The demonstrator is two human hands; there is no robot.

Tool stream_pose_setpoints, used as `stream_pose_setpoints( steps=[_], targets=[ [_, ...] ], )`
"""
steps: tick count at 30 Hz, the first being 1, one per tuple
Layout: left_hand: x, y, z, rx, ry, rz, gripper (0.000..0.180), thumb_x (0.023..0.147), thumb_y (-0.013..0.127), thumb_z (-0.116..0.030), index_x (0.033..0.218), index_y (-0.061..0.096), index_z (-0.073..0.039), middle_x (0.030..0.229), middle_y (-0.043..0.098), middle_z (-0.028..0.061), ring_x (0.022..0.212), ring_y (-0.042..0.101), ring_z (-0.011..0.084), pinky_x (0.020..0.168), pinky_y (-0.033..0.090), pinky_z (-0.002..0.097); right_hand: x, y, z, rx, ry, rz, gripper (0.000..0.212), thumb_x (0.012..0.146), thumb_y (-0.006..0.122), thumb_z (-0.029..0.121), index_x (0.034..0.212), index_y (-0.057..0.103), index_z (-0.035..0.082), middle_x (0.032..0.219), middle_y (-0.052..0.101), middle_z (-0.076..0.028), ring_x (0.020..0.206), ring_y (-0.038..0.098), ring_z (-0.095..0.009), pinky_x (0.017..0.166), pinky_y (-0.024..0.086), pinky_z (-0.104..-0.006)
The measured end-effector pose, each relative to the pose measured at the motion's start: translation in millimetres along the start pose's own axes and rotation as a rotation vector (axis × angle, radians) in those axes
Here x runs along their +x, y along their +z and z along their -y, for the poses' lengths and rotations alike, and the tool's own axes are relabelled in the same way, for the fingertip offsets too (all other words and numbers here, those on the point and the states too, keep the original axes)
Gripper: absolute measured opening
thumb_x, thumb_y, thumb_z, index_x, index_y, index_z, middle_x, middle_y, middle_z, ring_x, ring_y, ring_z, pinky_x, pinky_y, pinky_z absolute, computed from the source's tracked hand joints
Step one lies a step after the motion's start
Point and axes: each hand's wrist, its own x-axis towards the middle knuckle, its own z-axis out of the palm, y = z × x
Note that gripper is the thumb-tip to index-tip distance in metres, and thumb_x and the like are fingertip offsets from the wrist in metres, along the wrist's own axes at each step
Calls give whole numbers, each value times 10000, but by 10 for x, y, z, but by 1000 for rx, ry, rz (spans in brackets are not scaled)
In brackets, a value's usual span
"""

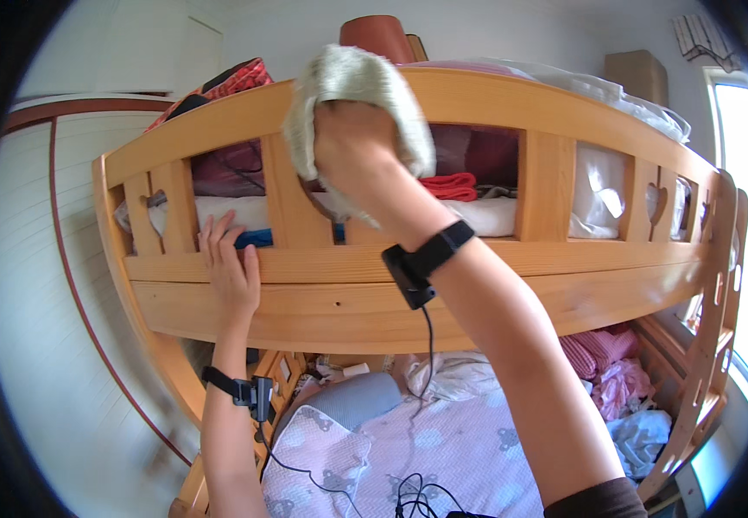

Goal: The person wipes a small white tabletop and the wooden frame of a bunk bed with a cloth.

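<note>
My right hand [352,138] is raised to the top rail of a wooden bunk bed, closed on a pale, fluffy cleaning cloth [348,73]. The cloth drapes over the hand and lies against the guard rail [469,95]; its edges are slightly blurred. Lower and to the left, my left hand [231,263] rests with fingers stretched out on the lower board [305,263] of the guard rail, holding nothing. Beside its fingertips a bit of blue fabric [255,238] shows through the rail gap. My right fingers are mostly hidden by the cloth.
A red-brown bucket-like object [376,36], a cardboard box [637,78] and plastic-wrapped bedding [599,91] sit up top. Below, the lower bunk holds a patterned sheet [469,432], a grey pillow [352,401] and bagged clothes [620,384]. A ladder [711,380] stands at right. Black cables hang from both wrist straps.
</note>
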Motion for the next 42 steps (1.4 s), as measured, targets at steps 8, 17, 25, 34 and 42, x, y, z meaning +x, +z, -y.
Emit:
stream_pose_setpoints(
  steps=[8, 17, 25, 34, 42],
  targets=[
    [-42, 38, 135, 6, -22, -12, 216, 910, 443, -179, 1065, 494, -38, 1298, 461, 133, 1278, 316, 383, 1063, 193, 520, 239, 354, 432, 13, -251, -153, 423, 872, 464, 369, 1065, 599, 18, 982, 633, -174, 915, 596, -314, 849, 450, -404],
    [-58, 73, 141, -2, 13, 7, 246, 965, 377, -211, 1099, 470, -27, 1315, 448, 145, 1299, 291, 372, 1064, 212, 474, -427, -281, -778, 64, 5, -167, 457, 873, 465, 405, 1046, 613, 9, 881, 647, -193, 793, 630, -331, 746, 491, -438],
    [-35, -15, 118, 8, 50, 1, 230, 933, 402, -152, 1093, 468, -1, 1294, 453, 168, 1272, 325, 387, 1062, 228, 489, -1205, -884, -2660, -266, 391, -25, 540, 774, 589, 242, 1251, 464, 21, 1177, 533, -218, 1060, 550, -317, 878, 461, -416],
    [-26, 16, 70, 10, 41, 6, 248, 951, 385, -184, 1111, 467, -12, 1302, 444, 159, 1276, 320, 368, 1073, 205, 479, -1479, -874, -3470, -365, 775, -202, 752, 837, 482, 447, 1444, 170, 130, 1482, 184, -147, 1371, 113, -360, 1047, 114, -621],
    [9, 30, 19, 56, 48, 22, 247, 950, 393, -191, 1102, 466, -11, 1304, 438, 158, 1271, 316, 372, 1062, 220, 482, -907, -486, -2288, -336, 274, -187, 952, 644, 716, 391, 1420, 243, 106, 1388, 286, -214, 1314, 227, -384, 1068, 113, -607]
  ],
)
